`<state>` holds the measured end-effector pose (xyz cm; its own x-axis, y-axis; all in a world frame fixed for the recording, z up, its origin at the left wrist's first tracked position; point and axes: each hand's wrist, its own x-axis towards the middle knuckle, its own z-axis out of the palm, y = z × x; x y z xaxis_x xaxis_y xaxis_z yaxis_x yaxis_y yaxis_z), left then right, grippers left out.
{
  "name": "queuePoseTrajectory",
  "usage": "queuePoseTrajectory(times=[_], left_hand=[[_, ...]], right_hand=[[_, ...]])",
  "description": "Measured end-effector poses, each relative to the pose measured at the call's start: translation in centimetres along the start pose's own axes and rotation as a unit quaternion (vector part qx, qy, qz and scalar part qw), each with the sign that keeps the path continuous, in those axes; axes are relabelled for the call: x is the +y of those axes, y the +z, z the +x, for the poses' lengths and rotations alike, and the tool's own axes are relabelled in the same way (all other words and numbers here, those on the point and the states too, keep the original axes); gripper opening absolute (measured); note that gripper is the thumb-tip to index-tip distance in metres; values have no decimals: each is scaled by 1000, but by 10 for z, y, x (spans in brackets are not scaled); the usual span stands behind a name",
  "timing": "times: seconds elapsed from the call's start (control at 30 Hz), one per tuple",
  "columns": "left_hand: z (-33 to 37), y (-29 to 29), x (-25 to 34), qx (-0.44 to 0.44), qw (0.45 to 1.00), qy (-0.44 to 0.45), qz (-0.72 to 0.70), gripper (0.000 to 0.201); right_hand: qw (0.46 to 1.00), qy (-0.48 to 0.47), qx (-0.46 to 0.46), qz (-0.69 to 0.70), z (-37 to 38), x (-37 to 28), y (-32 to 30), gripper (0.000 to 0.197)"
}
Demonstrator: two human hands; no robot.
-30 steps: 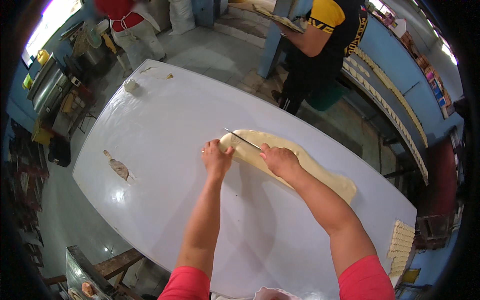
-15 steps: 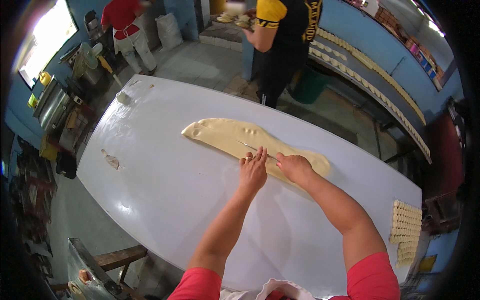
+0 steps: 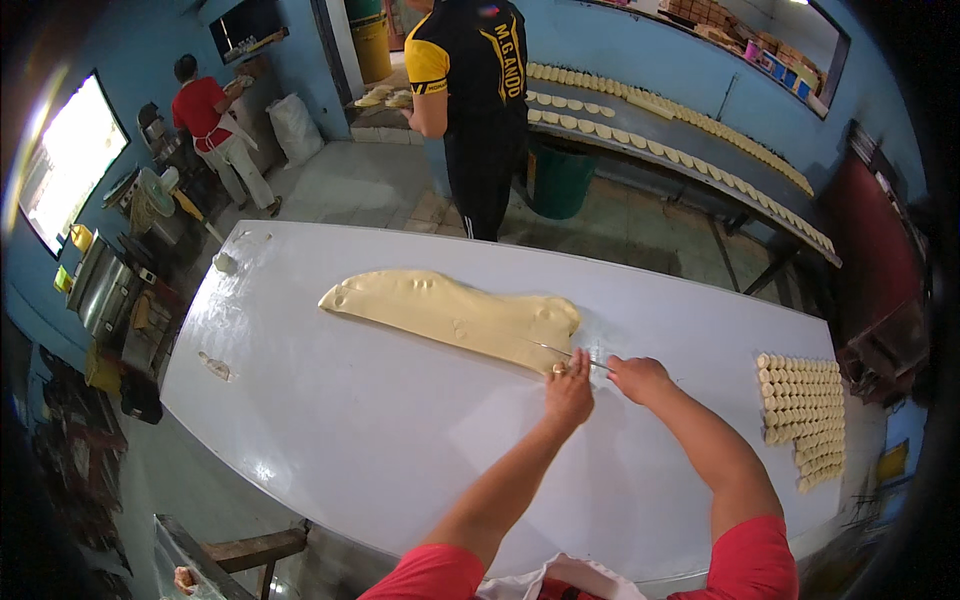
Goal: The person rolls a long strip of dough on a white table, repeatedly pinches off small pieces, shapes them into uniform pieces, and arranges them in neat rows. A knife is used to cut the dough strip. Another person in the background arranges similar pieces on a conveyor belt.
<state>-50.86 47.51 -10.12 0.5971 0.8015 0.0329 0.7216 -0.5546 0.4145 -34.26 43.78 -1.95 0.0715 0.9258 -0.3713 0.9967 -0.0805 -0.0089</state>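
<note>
A long slab of pale dough (image 3: 430, 305) lies across the white table, wavy along its far side and straighter along its near side. My right hand (image 3: 642, 380) is closed round the handle of a thin-bladed knife (image 3: 600, 366). The blade points left, over the near right end of the dough. My left hand (image 3: 570, 392), with a ring on one finger, rests at that same corner. Its fingers stretch forward against the blade; their tips are partly hard to make out. Shallow dents mark the top of the dough.
Rows of small dough pieces (image 3: 800, 400) sit at the table's right end. A small white lump (image 3: 224, 263) stands at the far left corner. Beyond the table are a person in black and yellow (image 3: 470, 110), a green bin (image 3: 560, 180) and a long bench (image 3: 700, 135) bearing dough pieces.
Both hands and the knife have moved from the middle of the dough to its near right end. The view has shifted, and the person in black and yellow has turned further away.
</note>
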Motion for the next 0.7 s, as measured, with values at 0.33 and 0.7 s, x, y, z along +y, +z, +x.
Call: queuePoseTrajectory(times=[0.33, 0.7], left_hand=[[-93, -5, -89, 129, 945, 37, -299, 45], [-20, -148, -504, 281, 910, -287, -104, 59]], right_hand=[[972, 24, 195, 132, -69, 35, 47, 33], [881, 320, 307, 166, 125, -149, -9, 61]])
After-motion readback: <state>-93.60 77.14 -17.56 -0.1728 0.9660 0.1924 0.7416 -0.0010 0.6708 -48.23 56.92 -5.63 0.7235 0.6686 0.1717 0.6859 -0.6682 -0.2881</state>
